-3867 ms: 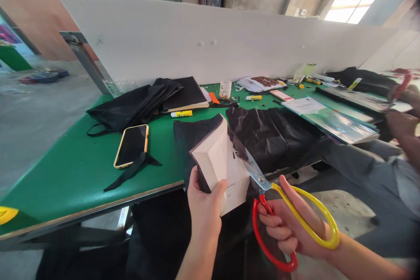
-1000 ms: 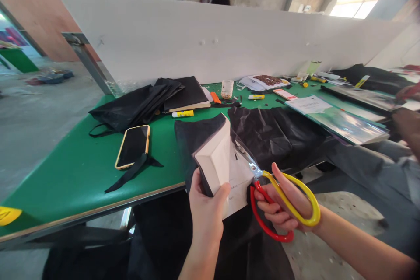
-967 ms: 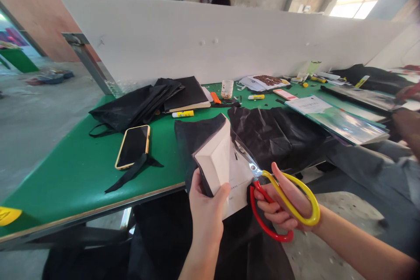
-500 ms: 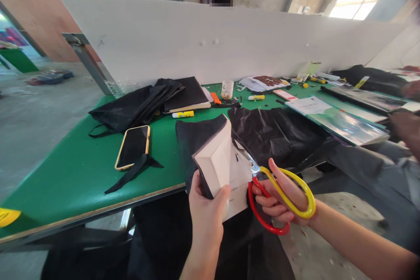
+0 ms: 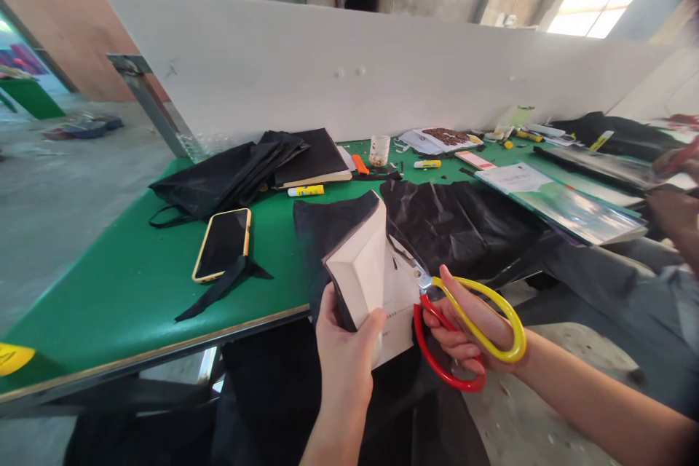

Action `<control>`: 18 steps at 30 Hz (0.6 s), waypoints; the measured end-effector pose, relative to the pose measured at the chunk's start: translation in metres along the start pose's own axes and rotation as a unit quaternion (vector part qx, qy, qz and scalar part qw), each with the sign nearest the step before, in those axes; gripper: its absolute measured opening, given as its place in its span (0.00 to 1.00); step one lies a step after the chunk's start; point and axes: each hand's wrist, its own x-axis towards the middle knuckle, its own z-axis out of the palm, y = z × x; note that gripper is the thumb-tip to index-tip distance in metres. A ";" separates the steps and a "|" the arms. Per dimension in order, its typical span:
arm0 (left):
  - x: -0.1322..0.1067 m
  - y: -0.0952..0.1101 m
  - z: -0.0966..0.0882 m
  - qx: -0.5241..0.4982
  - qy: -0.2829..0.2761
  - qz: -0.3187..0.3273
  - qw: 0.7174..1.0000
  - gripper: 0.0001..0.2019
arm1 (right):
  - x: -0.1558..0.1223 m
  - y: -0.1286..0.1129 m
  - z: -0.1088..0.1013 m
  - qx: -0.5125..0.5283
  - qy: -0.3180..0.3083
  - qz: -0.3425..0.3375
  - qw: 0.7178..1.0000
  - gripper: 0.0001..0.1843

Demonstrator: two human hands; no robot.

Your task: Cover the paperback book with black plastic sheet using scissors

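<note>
In my left hand (image 5: 349, 349) is a book (image 5: 357, 262) with a dark cloth cover, its page edges facing me and its pages partly spread. The thumb presses on the pages and the fingers wrap behind the cover. My right hand (image 5: 470, 328) grips scissors (image 5: 423, 280) with one yellow and one red handle. Their blades point up and left over the book's printed white page (image 5: 397, 313), near its right edge. Behind them lies a sheet of black cloth (image 5: 459, 226). Whether the blades touch anything I cannot tell.
A phone (image 5: 223, 244) lies on the green table (image 5: 136, 269) with a black cloth strip (image 5: 218, 291) across its lower corner. Behind are folded black cloth (image 5: 229, 175), a black book (image 5: 314, 153), glue sticks (image 5: 306, 191) and a plastic cup (image 5: 378, 151). A co-worker's hand (image 5: 677, 211) is at the right.
The scissors handles have spread slightly, the red one shifting a little right and down. The book stays nearly still in my left hand. The co-worker's hands at the right have moved a little.
</note>
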 end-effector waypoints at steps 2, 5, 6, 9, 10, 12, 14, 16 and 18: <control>0.000 0.001 0.000 0.003 0.001 0.001 1.000 0.20 | -0.001 -0.001 0.003 -0.016 0.023 0.000 1.000 0.39; 0.000 0.001 0.000 0.002 0.001 -0.005 1.000 0.21 | -0.004 -0.002 0.007 -0.036 0.052 0.006 0.998 0.38; 0.000 0.000 -0.001 0.002 0.000 -0.006 1.000 0.21 | -0.004 -0.003 0.008 -0.041 0.061 0.010 0.997 0.37; 0.000 0.000 -0.001 0.006 -0.006 -0.005 1.000 0.21 | -0.004 -0.004 0.010 -0.051 0.081 0.016 0.995 0.36; 0.000 0.000 -0.001 0.006 -0.007 -0.005 1.000 0.21 | -0.003 -0.005 0.011 -0.052 0.085 0.017 0.995 0.36; 0.000 0.000 -0.002 0.007 -0.007 -0.002 1.000 0.20 | -0.002 -0.005 0.012 -0.053 0.086 0.020 0.995 0.35; 0.000 0.000 -0.001 0.010 -0.004 0.000 1.000 0.20 | -0.002 -0.006 0.013 -0.057 0.087 0.025 0.994 0.35; 0.000 0.001 -0.001 0.014 -0.004 -0.002 1.000 0.20 | -0.004 -0.005 0.013 -0.060 0.089 0.022 0.994 0.36; 0.000 0.001 -0.001 0.017 -0.004 -0.004 1.000 0.20 | -0.008 -0.002 0.013 -0.059 0.078 0.004 0.995 0.37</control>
